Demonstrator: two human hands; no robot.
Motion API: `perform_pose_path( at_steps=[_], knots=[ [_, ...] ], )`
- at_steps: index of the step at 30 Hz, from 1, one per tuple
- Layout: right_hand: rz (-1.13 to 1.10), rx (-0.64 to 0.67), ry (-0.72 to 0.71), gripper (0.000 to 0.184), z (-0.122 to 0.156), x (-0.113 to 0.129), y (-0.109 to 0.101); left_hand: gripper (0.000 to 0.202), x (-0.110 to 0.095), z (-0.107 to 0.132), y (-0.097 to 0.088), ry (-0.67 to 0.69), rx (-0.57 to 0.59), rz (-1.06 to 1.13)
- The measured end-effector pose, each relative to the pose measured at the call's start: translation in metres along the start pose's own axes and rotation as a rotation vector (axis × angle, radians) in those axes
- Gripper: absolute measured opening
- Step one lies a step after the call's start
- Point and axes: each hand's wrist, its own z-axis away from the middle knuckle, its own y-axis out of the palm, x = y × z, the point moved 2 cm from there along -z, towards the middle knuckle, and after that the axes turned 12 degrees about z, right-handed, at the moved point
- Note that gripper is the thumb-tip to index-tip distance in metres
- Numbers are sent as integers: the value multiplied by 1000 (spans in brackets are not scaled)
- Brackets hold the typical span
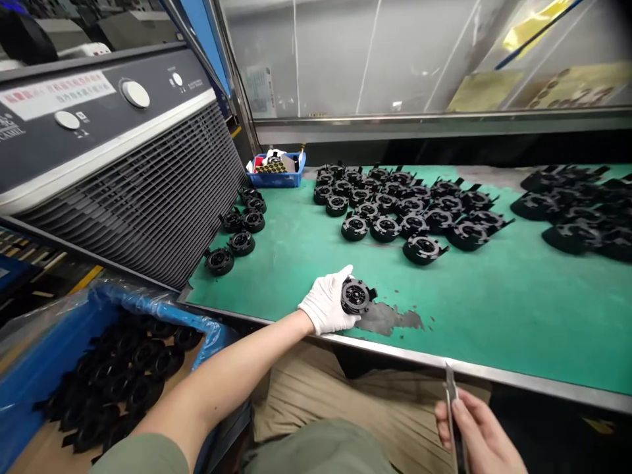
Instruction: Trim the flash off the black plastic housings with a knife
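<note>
My left hand (326, 304), in a white glove, is closed around a round black plastic part (355, 296) at the front of the green bench mat. The part's ringed face is turned up, and a small tab sticks out on its right side. My bare right hand (476, 431) is below the bench's metal edge, with its fingers wrapped around a slim utility knife (457, 428). The knife's narrow metal tip points up toward that edge, apart from the black part. A worn grey patch (390, 318) in the mat lies just right of the held part.
Rows of similar black parts (386, 228) stand farther back, with another group (577, 234) at right and several (220, 261) at left. A blue tray (276, 179) sits behind. A louvred machine (148, 191) borders the left; below it, a plastic-lined blue bin (162, 304) holds more parts.
</note>
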Motion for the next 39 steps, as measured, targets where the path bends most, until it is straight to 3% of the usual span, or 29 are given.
perform_pose_path(
  at_steps=[3,6,10,13,15,19,21,24,27,29,33,39],
  knots=[
    [33,114,-94,71,-37,38,-1,134,0,8,-14,22,127,48],
    [63,153,-176,77,-71,67,5,144,-1,19,-20,-9,171,76],
    [133,143,-264,78,-90,88,22,166,-5,26,0,-133,-33,103],
    [215,150,-317,77,-88,94,31,148,-11,22,11,-159,-149,106],
    [279,164,-347,75,-86,95,29,135,-15,17,6,-110,-55,128],
    [429,202,-428,67,-92,98,10,119,-16,15,-18,38,317,228],
    [518,232,-581,59,-101,103,3,108,-14,19,-24,124,360,240],
    [659,205,-942,44,-115,117,0,109,-10,25,-19,236,250,233],
    [781,149,-1231,33,-123,137,7,127,-7,24,-7,220,141,194],
    [824,150,-1364,27,-125,151,14,126,-8,18,-1,189,147,181],
    [841,207,-1504,19,-127,170,27,107,-12,9,0,166,203,191],
    [821,267,-1559,16,-131,176,32,109,-11,10,-2,146,212,191]
  ],
)
